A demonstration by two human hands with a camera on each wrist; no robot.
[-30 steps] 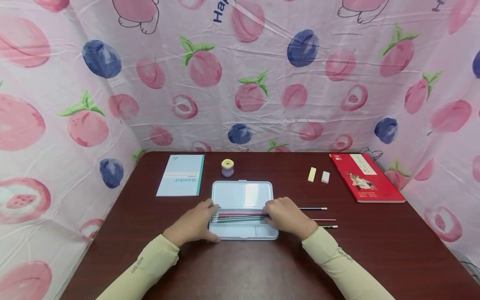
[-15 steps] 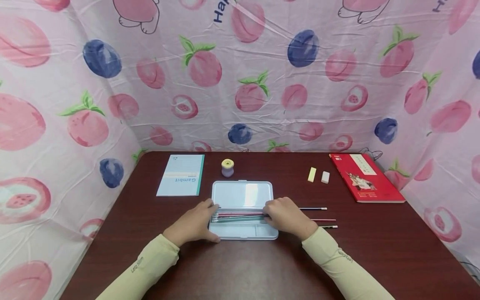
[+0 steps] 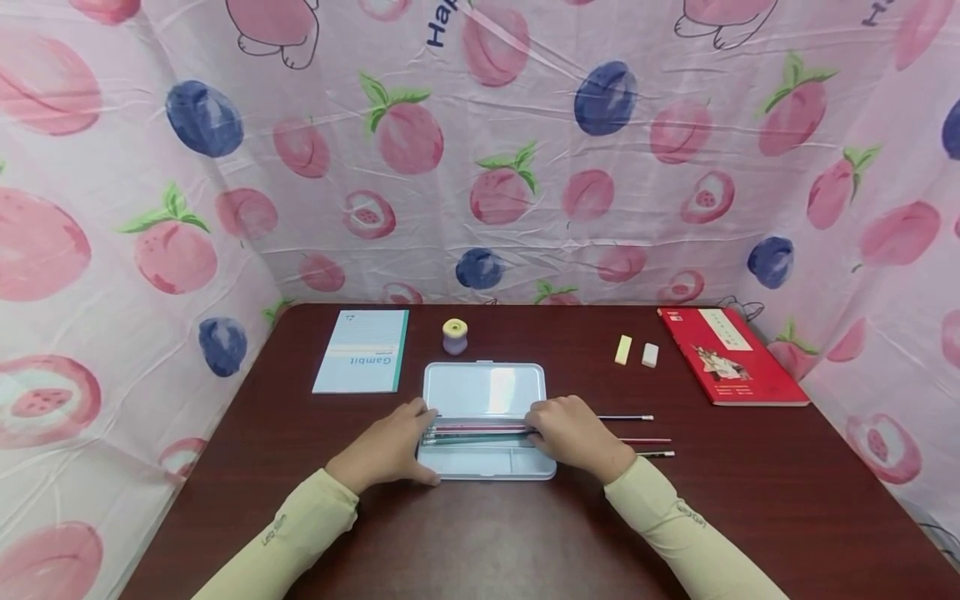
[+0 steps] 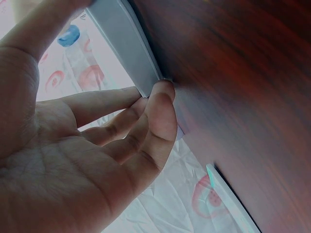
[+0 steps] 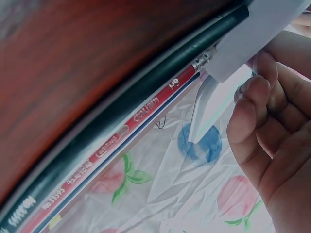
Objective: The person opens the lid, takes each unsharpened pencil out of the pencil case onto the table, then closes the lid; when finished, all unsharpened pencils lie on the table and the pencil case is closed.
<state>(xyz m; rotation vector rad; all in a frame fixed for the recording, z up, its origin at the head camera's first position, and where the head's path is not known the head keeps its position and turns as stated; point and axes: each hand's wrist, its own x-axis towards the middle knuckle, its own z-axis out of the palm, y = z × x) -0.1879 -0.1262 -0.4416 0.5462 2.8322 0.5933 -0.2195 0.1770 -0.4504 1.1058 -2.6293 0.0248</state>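
A person's left hand point(image 3: 388, 443) holds the left end of an open, pale blue pencil case point(image 3: 472, 462), its thumb at the near corner and its fingers reaching round toward the far side. The left wrist view shows fingertips touching the outer wall of the case. The right hand point(image 3: 573, 433) is curled at the other end, its knuckles up, grasping a bunch of pencils point(image 3: 480, 434); how many the fingers enclose cannot be told. The bunch lies lengthwise inside the case, between the two hands, with its eraser ends nearest the left fingers.

The lid point(image 3: 461, 389) stands open beyond both hands. To the right of the right hand, a blue pencil point(image 3: 630, 417), a red pencil point(image 3: 651, 440) and a dark pencil point(image 3: 660, 454) lie on the table point(image 3: 480, 542), partly hidden by that hand and wrist.

Beyond the left hand lies a light blue notebook point(image 3: 362, 350), and farther to its right stands a yellow and purple container point(image 3: 454, 337). Beyond the right hand are a yellow block point(image 3: 623, 350) and a white block point(image 3: 650, 355), close together, with a red book point(image 3: 738, 358) farther right. A fruit-printed cloth point(image 3: 525, 275) hangs behind everything.
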